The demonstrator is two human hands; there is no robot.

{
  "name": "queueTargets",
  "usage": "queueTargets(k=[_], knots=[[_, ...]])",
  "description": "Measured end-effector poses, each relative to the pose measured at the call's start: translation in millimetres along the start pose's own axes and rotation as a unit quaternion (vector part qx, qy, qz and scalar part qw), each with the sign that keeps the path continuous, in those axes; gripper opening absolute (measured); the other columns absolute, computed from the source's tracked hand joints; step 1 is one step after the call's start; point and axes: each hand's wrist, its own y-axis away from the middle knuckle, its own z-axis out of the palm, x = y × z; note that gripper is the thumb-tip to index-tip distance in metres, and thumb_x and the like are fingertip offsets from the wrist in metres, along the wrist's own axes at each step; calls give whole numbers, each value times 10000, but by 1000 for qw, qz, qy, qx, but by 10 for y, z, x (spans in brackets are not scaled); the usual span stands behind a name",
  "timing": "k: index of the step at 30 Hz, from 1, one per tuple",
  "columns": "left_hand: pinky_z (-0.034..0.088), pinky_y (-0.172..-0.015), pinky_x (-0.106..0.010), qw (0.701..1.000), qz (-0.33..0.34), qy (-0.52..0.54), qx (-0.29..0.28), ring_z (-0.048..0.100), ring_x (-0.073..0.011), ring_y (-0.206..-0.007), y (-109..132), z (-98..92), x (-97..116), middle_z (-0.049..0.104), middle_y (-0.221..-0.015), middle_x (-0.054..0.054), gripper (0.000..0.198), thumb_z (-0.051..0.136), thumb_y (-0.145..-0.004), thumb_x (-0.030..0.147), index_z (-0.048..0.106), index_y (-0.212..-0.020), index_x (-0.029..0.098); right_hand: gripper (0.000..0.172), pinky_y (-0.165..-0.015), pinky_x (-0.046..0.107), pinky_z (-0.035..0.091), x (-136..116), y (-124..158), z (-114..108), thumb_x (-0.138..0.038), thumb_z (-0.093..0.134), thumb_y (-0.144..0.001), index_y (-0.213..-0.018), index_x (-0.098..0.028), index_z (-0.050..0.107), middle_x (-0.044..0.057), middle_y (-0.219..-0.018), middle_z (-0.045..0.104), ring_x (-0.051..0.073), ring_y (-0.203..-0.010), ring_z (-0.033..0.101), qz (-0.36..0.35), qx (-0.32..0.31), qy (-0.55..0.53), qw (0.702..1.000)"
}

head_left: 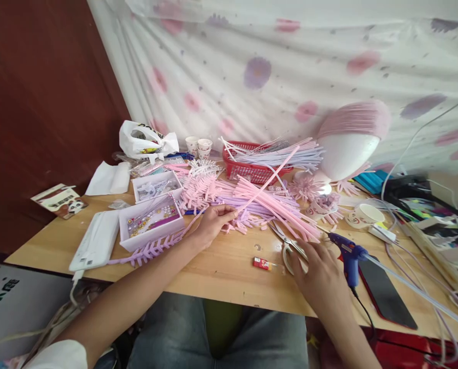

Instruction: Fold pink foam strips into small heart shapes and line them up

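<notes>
My left hand [212,221] rests on the wooden table [229,271] with its fingers pinched on a long pink pipe cleaner [269,179] that rises toward the red basket. A pile of pink and lilac pipe cleaners [267,205] lies just beyond it. My right hand [318,271] lies over the handles of a pair of scissors [288,243], its fingers curled onto them. A blue glue gun [348,253] stands right beside that hand.
A red basket [252,171] of pipe cleaners sits at the back, near a white foam head [348,148]. White boxes of beads [152,220], paper cups [199,146], a mug [363,215], a phone [386,292], a small red lighter [262,263] and cables at the right crowd the table.
</notes>
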Motion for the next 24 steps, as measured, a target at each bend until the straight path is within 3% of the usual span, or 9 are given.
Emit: queueTargets(k=[3,6,10,14,16,20,22,24], knots=[[369,-501,-192,1000,9,-15,-21,523,-79,-541,22,26,-21,613,-628,4,292,770,-695,397,690,-796,136,301,-786,384,494,220,-49,-38,-268,493,-928,-1181,-199,641,123,-1044,703,273,-896,670,19,-137,29,990],[378,-518,-192,999,8,-32,-27,538,-79,-540,44,61,-39,612,-616,10,286,763,-694,398,691,-792,139,372,-728,370,485,177,-118,-70,-259,507,-911,-1269,-218,595,121,-1078,698,286,-914,676,33,-214,68,974],[385,-527,-197,999,2,-31,-30,549,-80,-547,61,71,-30,634,-653,6,304,762,-684,414,687,-798,141,495,-627,335,445,44,-240,-164,-330,534,-893,-1365,-187,511,139,-1011,708,292,-836,680,63,-244,66,966],[367,-522,-192,1000,-2,-27,-15,541,-79,-548,64,51,-14,611,-624,17,295,759,-682,399,696,-819,146,397,-640,343,453,160,-239,-321,-417,611,-830,-1157,-191,603,91,-864,720,262,-740,670,156,-240,-109,952],[362,-519,-191,1000,-2,-25,-11,533,-76,-541,58,43,-18,602,-616,21,296,762,-681,402,694,-814,147,410,-648,343,469,238,-170,-400,-461,645,-806,-1122,-204,598,87,-860,722,246,-733,664,203,-241,-276,908],[371,-526,-189,1000,-2,-24,-10,530,-69,-542,46,47,-23,611,-633,19,299,772,-682,405,703,-819,148,657,-696,343,476,135,13,-487,-522,780,-699,-1237,-195,591,95,-891,701,236,-789,647,273,-246,-523,769],[372,-525,-187,1000,-7,-22,-8,531,-69,-551,70,57,0,621,-648,13,290,779,-674,397,710,-806,148,658,-650,310,449,-66,78,-488,-530,824,-651,-1182,-188,642,70,-873,668,205,-740,604,286,-248,-560,737],[371,-520,-188,1000,-12,-24,-5,531,-72,-559,137,67,38,635,-664,3,269,782,-664,384,711,-770,147,595,-655,288,429,-314,116,-472,-526,816,-679,-1146,-190,665,43,-846,629,181,-740,560,263,-260,-580,726]])
